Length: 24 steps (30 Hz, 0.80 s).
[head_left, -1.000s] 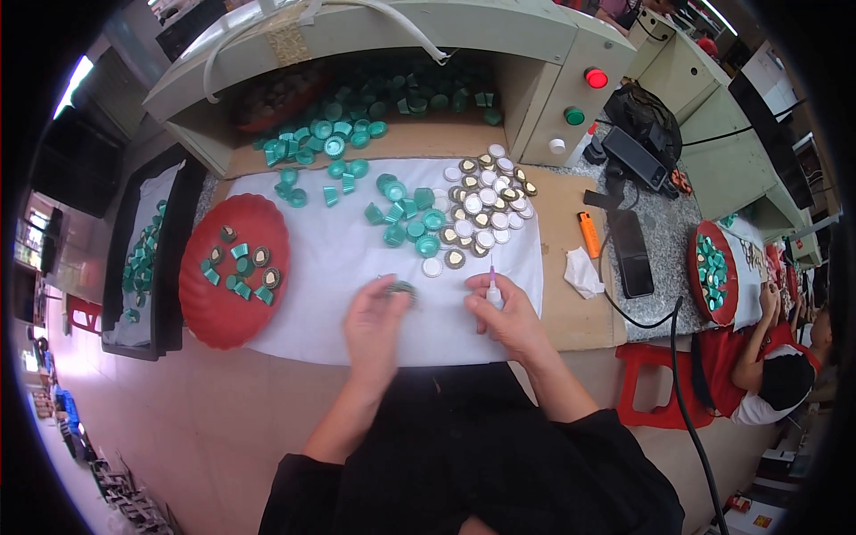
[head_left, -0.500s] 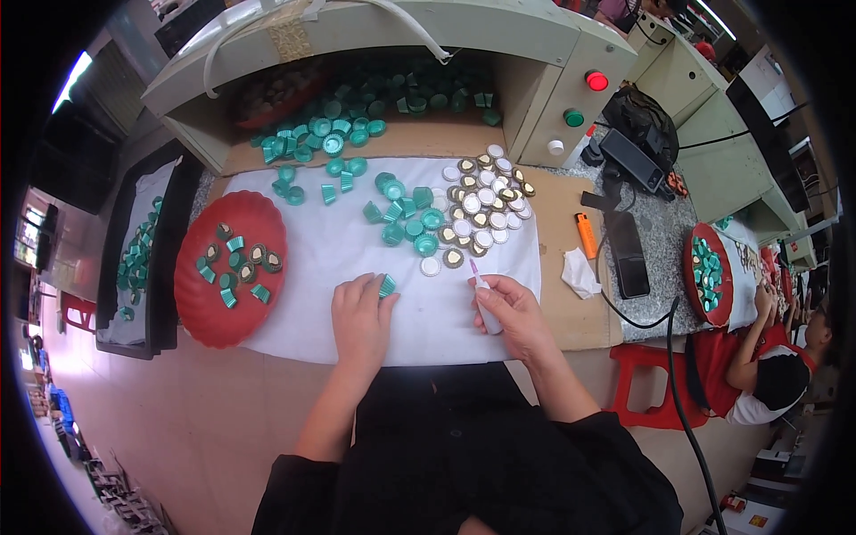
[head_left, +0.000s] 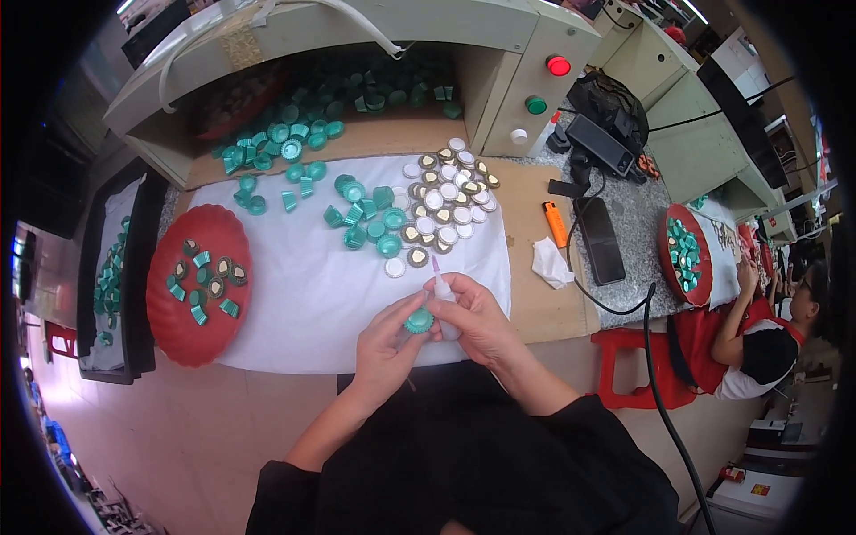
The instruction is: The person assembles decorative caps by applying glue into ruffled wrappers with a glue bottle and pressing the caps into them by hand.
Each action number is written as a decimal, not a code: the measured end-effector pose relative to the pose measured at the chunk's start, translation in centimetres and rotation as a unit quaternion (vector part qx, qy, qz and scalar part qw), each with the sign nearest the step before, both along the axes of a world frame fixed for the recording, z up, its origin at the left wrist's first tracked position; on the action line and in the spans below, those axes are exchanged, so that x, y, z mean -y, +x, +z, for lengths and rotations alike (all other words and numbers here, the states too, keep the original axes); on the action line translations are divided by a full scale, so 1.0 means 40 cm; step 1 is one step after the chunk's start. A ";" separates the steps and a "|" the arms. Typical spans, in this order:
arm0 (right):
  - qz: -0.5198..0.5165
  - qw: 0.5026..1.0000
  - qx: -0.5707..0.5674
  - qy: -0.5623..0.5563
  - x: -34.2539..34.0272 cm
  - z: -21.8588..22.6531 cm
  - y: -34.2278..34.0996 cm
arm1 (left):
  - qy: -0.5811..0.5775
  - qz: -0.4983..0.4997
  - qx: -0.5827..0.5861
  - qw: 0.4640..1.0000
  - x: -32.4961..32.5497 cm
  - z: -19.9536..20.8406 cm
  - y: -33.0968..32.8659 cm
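Note:
Between its fingertips my left hand [head_left: 385, 346] pinches a shiny green fluted cup [head_left: 418, 320], its round face turned up toward me. My right hand [head_left: 480, 326] is wrapped round a small white squeeze bottle [head_left: 443, 291], whose thin pink nozzle points away from me. Both hands are close together above the near edge of the white cloth [head_left: 294, 321], the bottle just right of the cup. Beyond them lie loose green cups [head_left: 354, 236] and, to their right, a pile of small round discs [head_left: 448, 196], some white, some dark with a pale heart-like centre.
A red scalloped plate [head_left: 162, 312] with several cups and discs stands left, beside a black tray [head_left: 143, 357]. Behind is a shelf box [head_left: 499, 89] full of cups. An orange lighter [head_left: 555, 224], tissue [head_left: 550, 264], phone [head_left: 600, 241] and black cable [head_left: 655, 383] lie right. A co-worker sits far right.
My left hand has lifted the green cup from the cloth and brought it rightward to the bottle. The right hand has come inward with the bottle. The whole view has shifted slightly.

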State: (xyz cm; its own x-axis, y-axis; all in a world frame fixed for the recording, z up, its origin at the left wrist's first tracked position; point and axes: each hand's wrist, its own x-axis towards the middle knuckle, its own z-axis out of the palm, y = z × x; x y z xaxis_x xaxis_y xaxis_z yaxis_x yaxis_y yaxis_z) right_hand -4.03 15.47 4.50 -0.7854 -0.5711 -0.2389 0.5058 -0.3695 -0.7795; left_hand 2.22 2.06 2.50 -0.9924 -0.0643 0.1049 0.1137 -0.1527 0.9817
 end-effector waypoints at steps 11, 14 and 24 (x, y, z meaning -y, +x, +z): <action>-0.026 0.999 0.034 -0.011 -0.039 0.022 -0.028 | 0.126 0.031 0.032 0.991 0.062 -0.014 -0.021; -0.061 0.998 -0.015 -0.009 -0.073 0.005 -0.047 | 0.107 0.028 0.040 0.993 0.081 -0.012 -0.022; -0.118 0.992 -0.054 0.002 -0.051 0.037 -0.041 | 0.461 -0.124 0.087 0.875 0.105 -0.046 -0.036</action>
State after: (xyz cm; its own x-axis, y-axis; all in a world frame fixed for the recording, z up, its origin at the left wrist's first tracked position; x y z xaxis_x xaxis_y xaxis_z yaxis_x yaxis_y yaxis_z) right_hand -5.67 17.52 5.99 -0.9179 -0.3680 -0.1482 0.3194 -0.4640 -0.8262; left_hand 0.77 -2.14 0.67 -0.9836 0.1775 -0.0320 -0.1740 -0.8868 0.4281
